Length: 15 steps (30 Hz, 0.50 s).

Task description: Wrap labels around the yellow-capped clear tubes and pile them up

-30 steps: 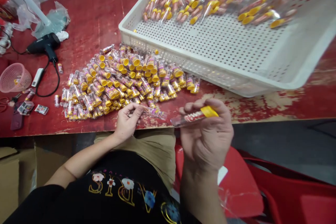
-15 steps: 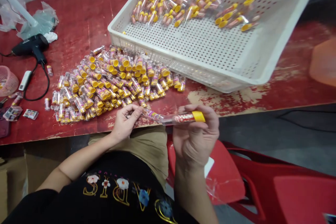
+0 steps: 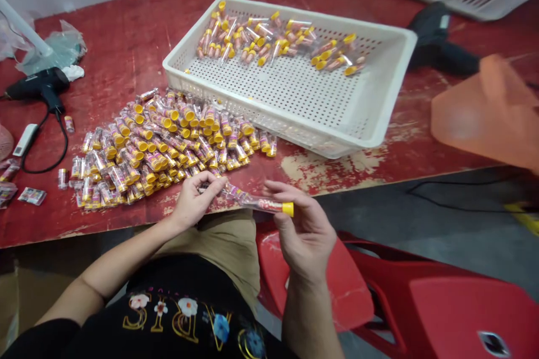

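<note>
My left hand point(image 3: 194, 202) is closed in a pinch on a clear printed plastic sleeve point(image 3: 236, 193) just past the table's front edge. Level with it, my right hand point(image 3: 306, 231) grips a clear tube point(image 3: 269, 205) by its yellow-capped end, thumb below and fingers above. Red and white contents show inside this tube, whose far end meets the sleeve. How far it goes in I cannot tell. Beyond my hands lies a pile of yellow-capped tubes point(image 3: 168, 143) with printed wraps.
Behind the pile stands a white perforated basket point(image 3: 391, 98) with several yellow-capped tubes inside. A black heat gun point(image 3: 44, 90) with its cord lies at the left, another dark tool point(image 3: 442, 47) at the right. An orange sheet point(image 3: 480, 118) overhangs the right edge. Red chairs point(image 3: 455, 303) stand below.
My right hand has brought the tube left and slightly down, closer to my left hand, and its fingers have loosened a little. The view has turned right.
</note>
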Each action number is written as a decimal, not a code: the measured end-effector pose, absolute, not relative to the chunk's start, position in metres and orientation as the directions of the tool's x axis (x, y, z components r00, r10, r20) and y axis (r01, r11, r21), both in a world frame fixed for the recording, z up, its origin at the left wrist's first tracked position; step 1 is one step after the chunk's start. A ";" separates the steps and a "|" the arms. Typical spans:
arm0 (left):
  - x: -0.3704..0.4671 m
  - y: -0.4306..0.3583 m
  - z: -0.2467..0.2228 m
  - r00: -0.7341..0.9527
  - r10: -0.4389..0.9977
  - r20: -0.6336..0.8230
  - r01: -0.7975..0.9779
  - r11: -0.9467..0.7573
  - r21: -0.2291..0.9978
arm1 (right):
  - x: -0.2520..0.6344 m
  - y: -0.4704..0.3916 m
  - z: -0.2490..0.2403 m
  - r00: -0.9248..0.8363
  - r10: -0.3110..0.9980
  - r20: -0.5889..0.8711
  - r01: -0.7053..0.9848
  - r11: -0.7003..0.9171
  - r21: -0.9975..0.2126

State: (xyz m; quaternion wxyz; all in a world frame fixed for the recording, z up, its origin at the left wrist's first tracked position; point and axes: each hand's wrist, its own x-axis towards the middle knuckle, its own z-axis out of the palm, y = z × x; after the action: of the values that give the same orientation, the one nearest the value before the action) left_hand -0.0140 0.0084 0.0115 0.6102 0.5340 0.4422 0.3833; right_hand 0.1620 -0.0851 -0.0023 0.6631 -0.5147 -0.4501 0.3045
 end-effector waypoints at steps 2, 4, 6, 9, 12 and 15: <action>-0.009 0.010 0.011 0.322 0.930 -0.180 -0.021 0.197 0.980 | 0.164 -0.085 -0.002 0.341 0.906 0.251 -0.019 0.274 -0.962; -0.003 0.011 0.013 0.346 0.901 -0.263 -0.063 0.302 0.951 | 0.165 -0.085 -0.004 0.326 0.918 0.225 -0.075 0.263 -0.962; 0.002 0.009 0.016 0.388 0.855 -0.344 -0.116 0.415 0.902 | 0.163 -0.086 -0.008 0.382 0.898 0.218 -0.084 0.269 -0.959; 0.012 0.001 0.024 0.400 0.828 -0.392 -0.201 0.497 0.844 | 0.153 -0.086 -0.013 0.530 0.814 0.237 -0.053 0.311 -0.949; 0.022 -0.007 0.030 0.363 0.834 -0.415 -0.310 0.528 0.791 | 0.137 -0.084 -0.020 0.651 0.689 0.319 0.033 0.395 -0.918; 0.029 -0.010 0.033 0.373 0.811 -0.450 -0.400 0.578 0.711 | 0.125 -0.083 -0.033 0.712 0.536 0.453 0.221 0.441 -0.870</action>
State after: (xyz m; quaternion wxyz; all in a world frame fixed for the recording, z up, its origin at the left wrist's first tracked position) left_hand 0.0289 -0.0100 0.0330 0.7891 0.2524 0.4078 0.3837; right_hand 0.1247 -0.0829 -0.0327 0.7664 -0.5184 -0.3650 0.1029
